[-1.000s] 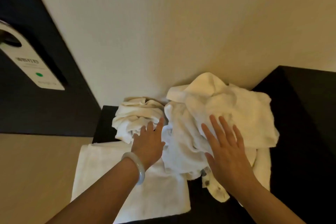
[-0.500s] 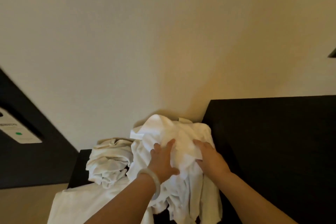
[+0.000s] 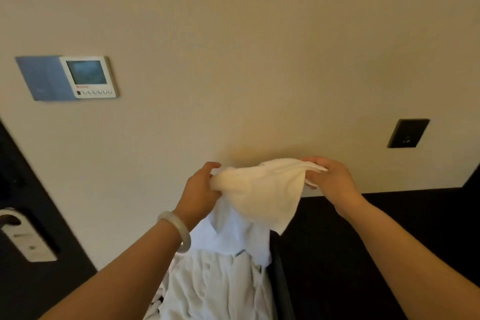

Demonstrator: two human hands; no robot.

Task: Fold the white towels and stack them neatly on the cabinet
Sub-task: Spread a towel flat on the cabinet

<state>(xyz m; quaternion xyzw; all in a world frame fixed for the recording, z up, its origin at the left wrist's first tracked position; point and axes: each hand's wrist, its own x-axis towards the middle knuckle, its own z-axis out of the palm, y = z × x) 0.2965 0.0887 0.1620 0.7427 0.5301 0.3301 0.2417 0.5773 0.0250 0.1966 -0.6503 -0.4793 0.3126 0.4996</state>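
Now your left hand [image 3: 200, 189] and right hand [image 3: 330, 176], flat on the heap a second ago, pinch the white towel [image 3: 262, 189] aloft; folding can begin.

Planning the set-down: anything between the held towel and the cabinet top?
Left hand and right hand hold the towel aloft. Loose white towels heap directly below it; the cabinet top to their right shows no obstacle.

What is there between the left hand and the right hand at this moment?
In the head view, a white towel spans the gap; the left hand and the right hand each grip one end.
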